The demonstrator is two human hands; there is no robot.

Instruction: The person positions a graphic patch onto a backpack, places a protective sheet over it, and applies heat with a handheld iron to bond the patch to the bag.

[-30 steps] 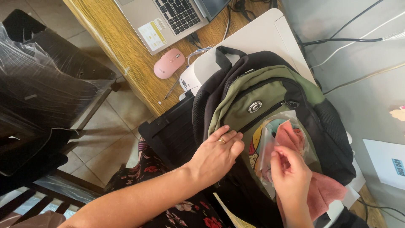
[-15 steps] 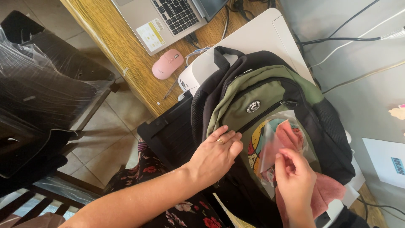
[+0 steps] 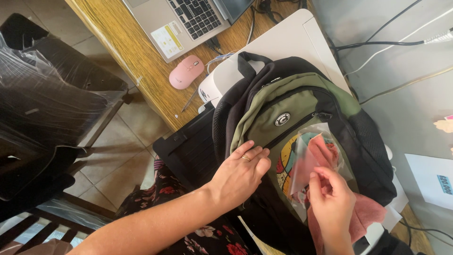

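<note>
Both of your hands are at the front of the backpack (image 3: 302,113): your left hand (image 3: 243,172) lies flat with the fingers together on its olive-green front panel, a ring on one finger, and your right hand (image 3: 330,198) pinches the edge of a clear plastic bag (image 3: 314,151) between thumb and fingertips. That bag holds a pink cloth (image 3: 321,156) and rests against the pack's lower front, half covering a round, many-coloured print there; how much cloth is inside the bag is hard to tell, since more pink fabric spills out below your right wrist and runs off the bottom edge. The pack is olive green and black, with a small round white-and-black badge above a slanted zip and a black carry loop at the top, and it leans on a white box-like device (image 3: 283,45) by the wooden desk (image 3: 137,56). Farther off on the desk sit a pink mouse (image 3: 186,72) and a silver laptop (image 3: 188,21) with a pale yellow sticker beside its keys, its screen cut off. At far right lies a white sheet with a small blue label (image 3: 432,182).
</note>
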